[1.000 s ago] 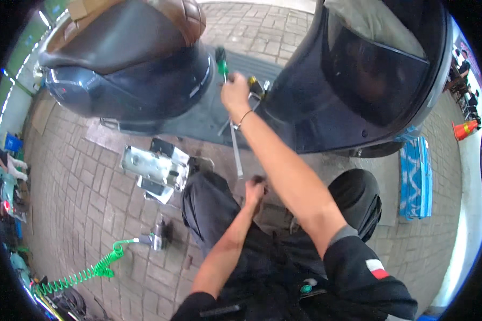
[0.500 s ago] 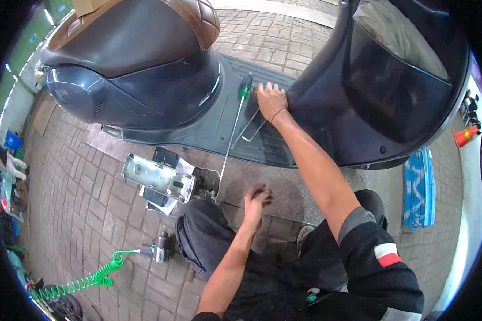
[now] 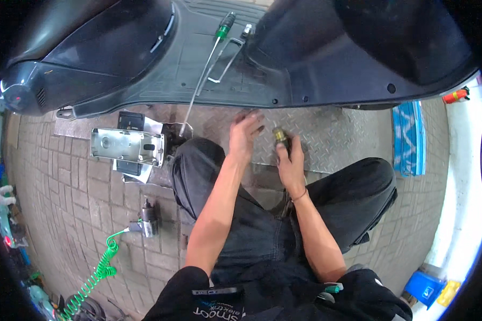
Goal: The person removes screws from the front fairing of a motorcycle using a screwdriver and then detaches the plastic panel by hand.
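My right hand is closed around what looks like a screwdriver with a yellow and black handle, its upper end pointing away from me. To its left, my left hand is raised with nothing in it, the fingers loosely bent and slightly blurred. Both are over the metal plate on the ground, just in front of the scooter's footboard. A long screwdriver with a green and black handle lies across that footboard, its shaft reaching past the edge. Beside it is a bent metal rod.
An open metal housing rests on dark parts at the left. Nearer, an impact wrench lies on the paving, joined to a coiled green hose. A blue metal box stands at the right. Scooter bodywork spans the far side.
My right hand has come back from the footboard toward me, now with the yellow and black screwdriver in it. The left hand remains over the ground. The view has tilted down.
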Tool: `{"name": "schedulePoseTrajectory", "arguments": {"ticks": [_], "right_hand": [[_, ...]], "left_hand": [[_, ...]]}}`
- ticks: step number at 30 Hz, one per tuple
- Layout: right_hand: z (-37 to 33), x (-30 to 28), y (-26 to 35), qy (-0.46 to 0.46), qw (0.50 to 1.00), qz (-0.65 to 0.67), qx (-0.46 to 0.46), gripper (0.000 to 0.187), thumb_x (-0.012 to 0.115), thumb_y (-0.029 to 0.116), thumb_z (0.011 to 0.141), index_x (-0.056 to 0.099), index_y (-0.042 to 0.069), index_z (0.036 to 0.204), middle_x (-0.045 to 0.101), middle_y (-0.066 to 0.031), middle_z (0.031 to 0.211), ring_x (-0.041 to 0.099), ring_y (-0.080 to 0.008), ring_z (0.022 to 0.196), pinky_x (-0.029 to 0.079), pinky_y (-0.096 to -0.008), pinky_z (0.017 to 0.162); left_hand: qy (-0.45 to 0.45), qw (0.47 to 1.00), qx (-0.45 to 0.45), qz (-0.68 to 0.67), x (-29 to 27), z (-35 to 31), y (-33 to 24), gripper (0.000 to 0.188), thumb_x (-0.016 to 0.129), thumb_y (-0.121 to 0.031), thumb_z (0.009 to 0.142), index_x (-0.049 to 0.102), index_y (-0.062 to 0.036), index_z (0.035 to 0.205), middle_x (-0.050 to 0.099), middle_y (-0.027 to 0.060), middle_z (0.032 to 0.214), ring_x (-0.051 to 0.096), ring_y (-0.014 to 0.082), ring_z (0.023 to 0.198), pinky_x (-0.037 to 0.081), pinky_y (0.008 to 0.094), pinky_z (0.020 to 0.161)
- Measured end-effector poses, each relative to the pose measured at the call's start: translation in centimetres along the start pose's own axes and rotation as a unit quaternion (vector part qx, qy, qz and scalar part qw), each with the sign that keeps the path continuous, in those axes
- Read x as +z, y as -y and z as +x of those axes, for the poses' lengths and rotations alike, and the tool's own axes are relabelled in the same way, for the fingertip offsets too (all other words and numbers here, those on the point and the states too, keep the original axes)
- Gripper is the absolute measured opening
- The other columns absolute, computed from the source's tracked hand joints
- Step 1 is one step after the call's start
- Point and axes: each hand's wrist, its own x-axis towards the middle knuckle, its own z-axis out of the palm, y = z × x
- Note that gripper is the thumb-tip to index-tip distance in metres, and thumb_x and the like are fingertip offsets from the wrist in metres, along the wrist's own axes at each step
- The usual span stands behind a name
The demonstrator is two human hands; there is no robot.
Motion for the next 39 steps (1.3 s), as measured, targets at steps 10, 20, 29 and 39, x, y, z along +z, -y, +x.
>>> {"name": "schedulePoseTrajectory", "arguments": {"ticks": [10, 20, 29, 39], "right_hand": [[2.8, 3.2, -1.7, -0.005, 0.999, 0.023, -0.028, 0.035, 0.065, 0.022, 0.102, 0.062, -0.007, 0.121, 0.064, -0.0188, 0.084, 0.061, -0.0307, 0.073, 0.048, -0.0416, 0.067], [2.5, 4.2, -1.2, -0.063, 0.993, -0.033, -0.092, 0.029, 0.069, 0.015, 0.096, 0.066, -0.005, 0.117, 0.067, -0.0226, 0.084, 0.065, -0.0353, 0.072, 0.050, -0.0437, 0.069], [2.3, 4.5, -1.1, -0.079, 0.992, -0.027, -0.093, 0.033, 0.071, 0.007, 0.092, 0.064, -0.004, 0.122, 0.069, -0.0278, 0.104, 0.068, -0.0462, 0.095, 0.052, -0.0504, 0.082], [2.5, 5.3, -1.6, -0.093, 0.988, -0.043, -0.114, 0.038, 0.071, 0.010, 0.092, 0.063, -0.006, 0.126, 0.068, -0.0260, 0.105, 0.068, -0.0430, 0.095, 0.053, -0.0462, 0.083]], "left_hand": [[-0.001, 0.998, -0.012, -0.063, 0.3, 2.9, -0.6, 0.066, 0.060, -0.052, 0.101, 0.043, -0.0056, 0.144, 0.053, 0.0142, 0.140, 0.049, 0.0321, 0.135, 0.030, 0.0562, 0.116], [-0.013, 0.999, 0.037, -0.032, -0.8, 4.3, -0.5, 0.070, 0.074, -0.037, 0.094, 0.038, -0.0015, 0.142, 0.052, 0.0184, 0.138, 0.051, 0.0377, 0.134, 0.046, 0.0589, 0.107], [-0.001, 0.999, 0.012, 0.051, -0.5, 3.5, -1.3, 0.070, 0.065, -0.046, 0.098, 0.040, -0.0010, 0.146, 0.051, 0.0250, 0.144, 0.050, 0.0410, 0.137, 0.046, 0.0579, 0.105], [0.001, 0.997, -0.024, 0.079, -0.1, 3.8, -1.9, 0.077, 0.065, -0.054, 0.096, 0.040, -0.0042, 0.148, 0.058, 0.0199, 0.141, 0.054, 0.0361, 0.133, 0.045, 0.0542, 0.100]]}}
